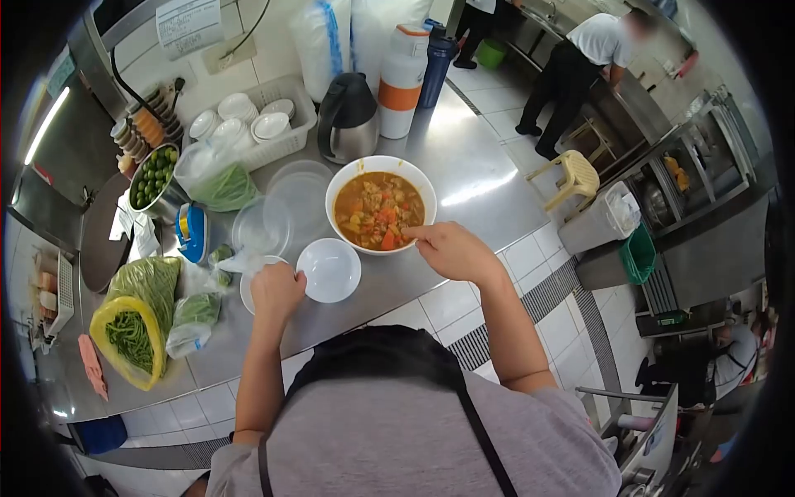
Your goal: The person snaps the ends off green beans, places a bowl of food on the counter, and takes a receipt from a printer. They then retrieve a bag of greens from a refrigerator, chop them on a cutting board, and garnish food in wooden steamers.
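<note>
Right hand (455, 250): index finger extended to the inner rim of the large round white bowl (416, 171) of orange-brown chunky stew (377, 199), ahead-left of this hand. Left hand (277, 290): narrow, curled beside the small round white bowl (329, 272); grip cannot be determined.

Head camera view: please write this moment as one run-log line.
right hand: index finger at stew bowl rim | left hand: beside empty white bowl | white basket: holds small bowls

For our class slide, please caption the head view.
Right hand at the rim of a stew bowl, left hand beside a smaller white bowl.
</note>
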### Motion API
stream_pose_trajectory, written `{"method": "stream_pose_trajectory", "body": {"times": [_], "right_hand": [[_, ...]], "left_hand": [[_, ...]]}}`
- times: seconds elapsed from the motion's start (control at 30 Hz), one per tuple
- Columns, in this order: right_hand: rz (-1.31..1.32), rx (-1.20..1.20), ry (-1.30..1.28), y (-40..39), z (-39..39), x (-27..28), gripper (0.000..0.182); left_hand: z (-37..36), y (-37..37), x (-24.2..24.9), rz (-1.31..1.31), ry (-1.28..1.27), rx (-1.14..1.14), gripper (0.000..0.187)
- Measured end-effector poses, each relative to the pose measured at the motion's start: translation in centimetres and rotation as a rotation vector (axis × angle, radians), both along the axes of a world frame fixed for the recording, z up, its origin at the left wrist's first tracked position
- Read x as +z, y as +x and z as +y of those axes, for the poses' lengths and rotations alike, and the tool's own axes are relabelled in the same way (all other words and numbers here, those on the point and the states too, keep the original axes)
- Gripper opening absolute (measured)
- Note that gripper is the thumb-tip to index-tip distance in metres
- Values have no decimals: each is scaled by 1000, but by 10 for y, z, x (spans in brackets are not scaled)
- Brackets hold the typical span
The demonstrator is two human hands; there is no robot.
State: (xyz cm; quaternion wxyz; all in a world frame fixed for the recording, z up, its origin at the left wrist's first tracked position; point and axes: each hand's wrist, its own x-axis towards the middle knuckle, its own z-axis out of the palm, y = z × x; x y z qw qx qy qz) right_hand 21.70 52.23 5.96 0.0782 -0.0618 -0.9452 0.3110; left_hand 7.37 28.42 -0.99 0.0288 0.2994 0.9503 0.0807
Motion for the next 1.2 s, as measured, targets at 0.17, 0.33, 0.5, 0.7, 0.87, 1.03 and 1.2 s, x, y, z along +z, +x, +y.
{"method": "stream_pose_trajectory", "body": {"times": [0.17,0.33,0.5,0.7,0.87,1.03,1.2], "right_hand": [[-121,-266,-219,20,23,-6,30],[-165,-552,-842,28,38,-57,47],[-147,-597,-1077,23,36,-72,52],[-103,-600,-991,28,49,-83,43],[179,-716,-457,36,66,-156,25],[319,-777,-435,34,51,-149,20],[415,-749,-296,35,53,-161,17]], "left_hand": [[1,2,3,-25,26,13,28],[10,6,5,-59,22,6,27],[32,20,7,-80,-5,-27,28],[40,17,9,-70,-31,-18,28],[37,5,8,-44,-1,-15,28],[34,2,8,7,24,31,30],[32,-1,-6,15,77,50,33]]}}
